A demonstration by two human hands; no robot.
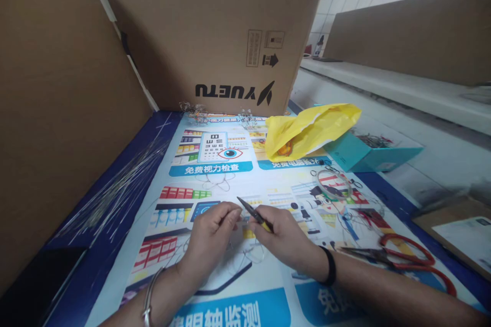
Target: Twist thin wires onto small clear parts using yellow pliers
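Over the blue desk (pixel 374 184), the fingers of the right hand (pixel 282 232) wrap around a slender, dark metal tool (pixel 252 212) with a pointed tip and yellow-marked handle, likely light and stiff, best held behind that point. Those of the left hand (pixel 210 230) pinch narrowly (on what, I cannot tell). Beneath lies a colourful printed sheet (pixel 245 186); behind stands a tall brown cardboard panel (pixel 199 36).

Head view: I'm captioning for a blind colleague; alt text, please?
A person's right hand holds a dark pointed tool close to their left hand, above a printed sheet. Around them lie thin wires, a yellow bag, a teal box and red-handled scissors.
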